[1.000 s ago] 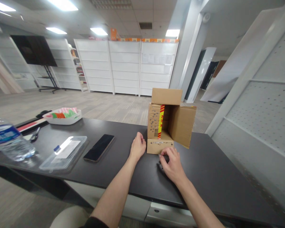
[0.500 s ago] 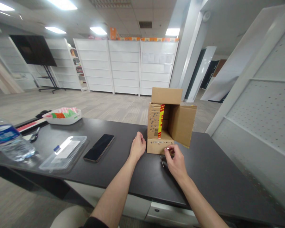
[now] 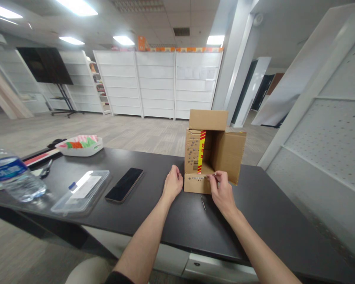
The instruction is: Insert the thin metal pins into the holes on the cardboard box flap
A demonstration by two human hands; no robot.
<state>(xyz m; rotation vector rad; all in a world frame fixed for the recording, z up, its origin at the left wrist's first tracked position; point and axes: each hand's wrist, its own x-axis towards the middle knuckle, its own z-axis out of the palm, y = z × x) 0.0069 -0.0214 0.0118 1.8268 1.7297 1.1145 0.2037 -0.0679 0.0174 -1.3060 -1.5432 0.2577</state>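
An open cardboard box [image 3: 227,156] stands on the dark table, its front flap [image 3: 197,187] hanging down. A row of small holes and shiny round bits runs along that flap. My right hand [image 3: 223,193] has thumb and fingers pinched together at the right end of this row; what they hold is too small to make out. Left of the box, close to its edge, my left hand [image 3: 173,184] rests on the table with fingers curled in; their inside is hidden. A thin metal rod [image 3: 203,202] lies on the table between the hands.
To the left lie a black phone [image 3: 124,185] and a clear plastic case [image 3: 81,192]. Farther left are a water bottle [image 3: 14,173] and a white basket [image 3: 81,150] with colourful contents. A perforated white panel [image 3: 328,150] rises on the right.
My right hand has moved up and slightly right, its fingertips now at the row on the flap. The small shiny thing between them is now hidden. My left hand stays beside the box.
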